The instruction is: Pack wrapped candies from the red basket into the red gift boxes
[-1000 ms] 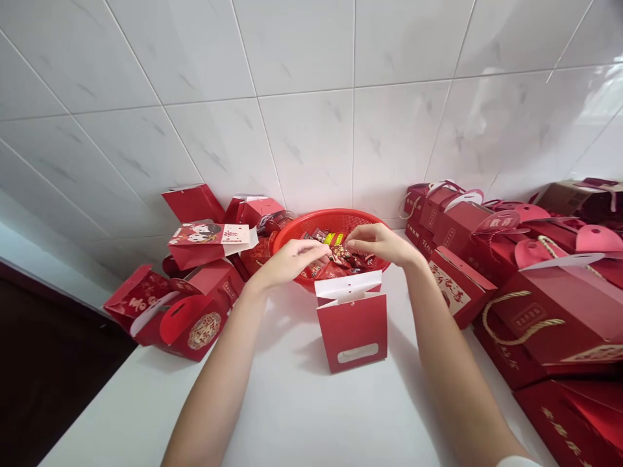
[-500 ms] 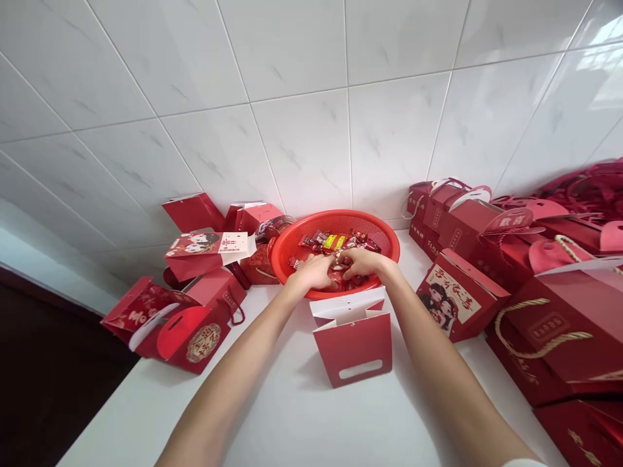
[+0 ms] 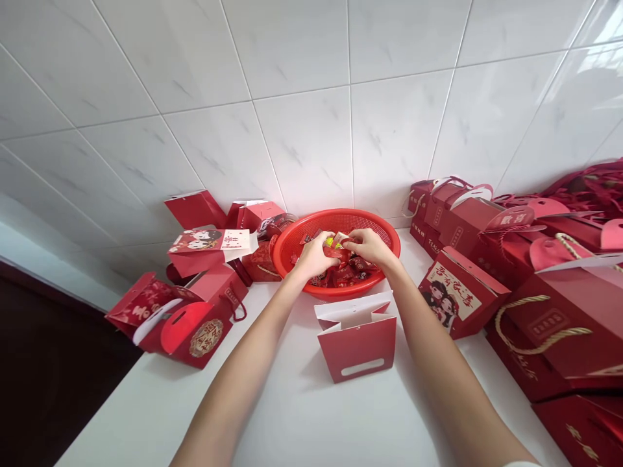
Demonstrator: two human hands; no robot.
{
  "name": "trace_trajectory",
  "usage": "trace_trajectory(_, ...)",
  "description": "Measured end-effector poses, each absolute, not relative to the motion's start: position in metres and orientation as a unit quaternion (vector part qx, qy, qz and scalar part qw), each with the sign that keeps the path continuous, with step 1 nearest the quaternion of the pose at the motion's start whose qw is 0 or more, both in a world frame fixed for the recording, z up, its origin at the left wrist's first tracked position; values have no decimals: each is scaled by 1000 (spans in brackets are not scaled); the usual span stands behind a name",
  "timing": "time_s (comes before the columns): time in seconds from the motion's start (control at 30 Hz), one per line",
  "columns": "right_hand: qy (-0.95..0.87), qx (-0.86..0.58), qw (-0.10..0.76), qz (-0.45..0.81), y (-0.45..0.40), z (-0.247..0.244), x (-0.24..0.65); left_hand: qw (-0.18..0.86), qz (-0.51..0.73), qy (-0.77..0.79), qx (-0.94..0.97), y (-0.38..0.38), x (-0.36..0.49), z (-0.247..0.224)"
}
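Both my hands are over a red plastic basket (image 3: 389, 269) with wrapped candies (image 3: 346, 277) in it. My left hand (image 3: 314, 255) is closed around a red-wrapped candy (image 3: 338, 253), its fingers curled inward on the left side. Close beside it, my right hand (image 3: 368, 246) pinches a small wrapped candy (image 3: 344, 239) between thumb and fingers. Part of each candy is hidden by the fingers. An upright red paper gift box (image 3: 357, 347), its top open, stands on the white table between my forearms, just in front of the basket.
Several red gift boxes (image 3: 207, 318) are heaped on the left, one with a cartoon couple (image 3: 202, 240) on top. More boxes (image 3: 545, 324) with rope handles are stacked along the right. A tiled wall (image 3: 302, 149) rises behind the white table (image 3: 311, 415).
My hands have lifted slightly out of the candies, and wrapped candies now show in my fingers. More of the pile in the front of the basket is visible. The gift box stands where it was.
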State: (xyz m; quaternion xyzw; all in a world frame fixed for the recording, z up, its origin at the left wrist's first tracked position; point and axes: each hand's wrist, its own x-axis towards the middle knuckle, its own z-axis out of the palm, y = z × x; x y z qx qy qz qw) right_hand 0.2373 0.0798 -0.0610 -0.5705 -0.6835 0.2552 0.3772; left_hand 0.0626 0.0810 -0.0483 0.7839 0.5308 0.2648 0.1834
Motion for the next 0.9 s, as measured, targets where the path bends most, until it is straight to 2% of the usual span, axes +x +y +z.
trace_trajectory(0.13,-607,-599,448,268,79,-63,241,198,349,527,749,88,60,-50)
trace_trajectory(0.27,-641,-572,408,309,77,-61,241,240,403,501,727,95,58,-53)
trace_trajectory(0.37,-668,-545,366,350,75,-57,240,267,400,521,705,99,57,-53)
trace_trajectory(0.57,-685,-455,373,430,72,-56,239,345,379,447,733,96,59,-46)
trace_trajectory(0.77,-706,-454,398,370,78,-64,239,410,342,382,754,87,62,-43)
trace_trajectory(0.9,-706,-439,398,388,73,-60,238,379,326,408,764,88,63,-46)
